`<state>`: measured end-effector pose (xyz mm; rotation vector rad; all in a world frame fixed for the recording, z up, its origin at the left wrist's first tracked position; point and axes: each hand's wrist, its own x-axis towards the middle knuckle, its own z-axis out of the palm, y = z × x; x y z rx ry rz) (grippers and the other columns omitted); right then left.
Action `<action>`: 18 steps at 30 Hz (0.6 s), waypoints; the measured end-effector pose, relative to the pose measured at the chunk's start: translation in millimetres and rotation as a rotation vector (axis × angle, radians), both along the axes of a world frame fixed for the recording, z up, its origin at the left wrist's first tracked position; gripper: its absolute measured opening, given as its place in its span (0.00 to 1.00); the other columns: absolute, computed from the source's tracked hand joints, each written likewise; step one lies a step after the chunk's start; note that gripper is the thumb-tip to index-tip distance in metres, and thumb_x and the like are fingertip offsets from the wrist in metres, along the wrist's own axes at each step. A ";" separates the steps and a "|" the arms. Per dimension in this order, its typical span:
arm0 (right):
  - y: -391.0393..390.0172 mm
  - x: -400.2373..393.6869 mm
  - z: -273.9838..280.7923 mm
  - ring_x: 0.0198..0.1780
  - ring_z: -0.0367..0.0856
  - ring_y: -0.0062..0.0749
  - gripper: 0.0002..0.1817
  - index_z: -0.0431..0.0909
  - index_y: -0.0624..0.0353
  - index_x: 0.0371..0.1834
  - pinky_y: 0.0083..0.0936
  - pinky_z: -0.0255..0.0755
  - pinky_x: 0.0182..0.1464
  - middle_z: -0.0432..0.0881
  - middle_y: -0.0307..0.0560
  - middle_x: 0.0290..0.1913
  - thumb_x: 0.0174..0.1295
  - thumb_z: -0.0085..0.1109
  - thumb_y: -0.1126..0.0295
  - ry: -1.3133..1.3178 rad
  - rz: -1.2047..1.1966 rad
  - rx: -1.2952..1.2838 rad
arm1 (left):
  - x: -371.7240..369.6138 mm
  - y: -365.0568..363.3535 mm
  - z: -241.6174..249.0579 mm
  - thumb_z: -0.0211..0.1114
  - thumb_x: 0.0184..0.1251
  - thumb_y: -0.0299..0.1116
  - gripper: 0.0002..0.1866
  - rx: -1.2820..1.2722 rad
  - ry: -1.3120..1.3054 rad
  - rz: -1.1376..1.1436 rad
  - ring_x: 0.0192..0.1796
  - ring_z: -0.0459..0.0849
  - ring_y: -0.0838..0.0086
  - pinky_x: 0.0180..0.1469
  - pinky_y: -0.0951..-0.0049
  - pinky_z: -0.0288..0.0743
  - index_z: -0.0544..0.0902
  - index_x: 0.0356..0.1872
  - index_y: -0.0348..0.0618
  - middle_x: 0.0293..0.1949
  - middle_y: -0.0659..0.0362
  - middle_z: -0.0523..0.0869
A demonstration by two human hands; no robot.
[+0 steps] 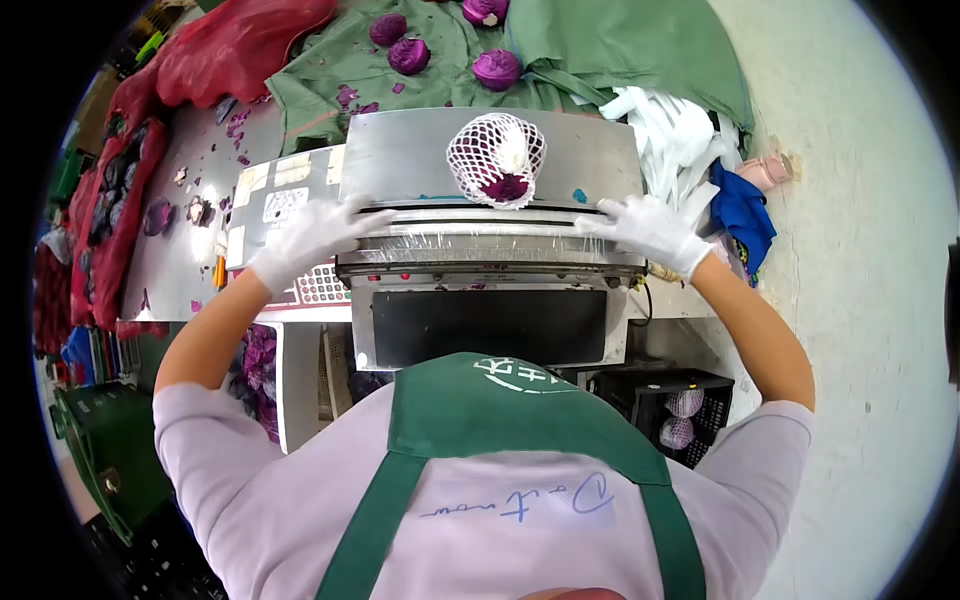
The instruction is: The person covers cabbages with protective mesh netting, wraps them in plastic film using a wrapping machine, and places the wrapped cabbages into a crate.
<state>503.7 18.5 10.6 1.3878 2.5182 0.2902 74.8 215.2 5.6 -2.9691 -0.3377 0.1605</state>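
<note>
A hand wrapping machine [620, 165] with a metal top stands in front of me, and a strip of clear plastic film [480, 243] stretches across its front rollers. My left hand [312, 238], in a white glove, pinches the film at the left end. At the right end my right hand [655, 232], gloved too, has its fingers closed on the film's edge. Between and beyond both hands, a red cabbage [503, 187] in a white foam net [480, 150] rests on the metal plate, touched by neither hand.
Several bare red cabbages [497, 69] lie on green cloth [620, 45] at the back. White foam nets [665, 130] are piled to the right, near a blue cloth [742, 220]. Red mesh sacks [115, 200] line the left. A black crate [650, 400] below holds netted cabbages.
</note>
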 end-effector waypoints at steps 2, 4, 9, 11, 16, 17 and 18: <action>10.5 -17.0 -13.8 0.35 0.82 0.34 0.12 0.76 0.41 0.45 0.29 0.78 0.31 0.75 0.40 0.39 0.58 0.53 0.69 0.057 0.155 0.001 | 25.5 -11.1 -5.1 0.63 0.56 0.31 0.30 0.023 -0.063 -0.135 0.36 0.87 0.67 0.32 0.70 0.83 0.74 0.63 0.66 0.58 0.57 0.77; 13.4 -31.2 -30.9 0.37 0.83 0.37 0.06 0.77 0.50 0.39 0.33 0.78 0.34 0.77 0.43 0.40 0.59 0.56 0.69 0.313 0.071 -0.038 | 40.9 -20.8 -12.0 0.63 0.59 0.31 0.25 -0.119 -0.151 -0.118 0.40 0.87 0.65 0.40 0.67 0.83 0.78 0.60 0.63 0.59 0.56 0.76; -19.0 -50.4 28.8 0.33 0.84 0.31 0.03 0.73 0.61 0.35 0.25 0.77 0.34 0.79 0.44 0.34 0.66 0.54 0.75 1.194 -0.700 -0.643 | 32.5 -62.6 29.9 0.59 0.72 0.33 0.08 -1.336 -0.389 0.871 0.39 0.88 0.67 0.39 0.73 0.81 0.80 0.40 0.39 0.51 0.55 0.86; -21.7 -44.8 53.1 0.33 0.85 0.28 0.03 0.72 0.62 0.36 0.23 0.78 0.35 0.81 0.44 0.34 0.68 0.53 0.76 1.466 -0.694 -0.594 | 10.7 -63.7 31.7 0.53 0.77 0.32 0.09 -1.567 -0.819 0.693 0.38 0.89 0.72 0.37 0.75 0.82 0.77 0.36 0.41 0.43 0.48 0.88; 72.2 -23.2 66.8 0.37 0.85 0.28 0.03 0.73 0.63 0.40 0.22 0.78 0.44 0.82 0.46 0.33 0.68 0.51 0.82 1.669 -0.366 0.348 | 52.8 -5.3 63.3 0.62 0.69 0.33 0.21 -1.140 -1.206 0.286 0.63 0.76 0.61 0.69 0.61 0.66 0.70 0.58 0.35 0.63 0.44 0.75; 94.0 -8.3 44.1 0.42 0.85 0.33 0.08 0.74 0.63 0.45 0.23 0.77 0.47 0.83 0.47 0.39 0.65 0.52 0.83 1.351 -0.196 0.380 | 73.4 9.4 45.9 0.68 0.64 0.36 0.33 -1.004 -1.169 0.154 0.71 0.69 0.59 0.74 0.59 0.60 0.65 0.67 0.35 0.69 0.44 0.68; 107.3 2.9 17.1 0.52 0.83 0.39 0.19 0.73 0.63 0.55 0.26 0.76 0.53 0.82 0.49 0.47 0.61 0.52 0.85 0.874 -0.200 0.445 | 88.9 18.4 31.5 0.75 0.53 0.36 0.45 -0.888 -1.037 0.112 0.73 0.64 0.58 0.75 0.60 0.56 0.59 0.71 0.38 0.71 0.46 0.65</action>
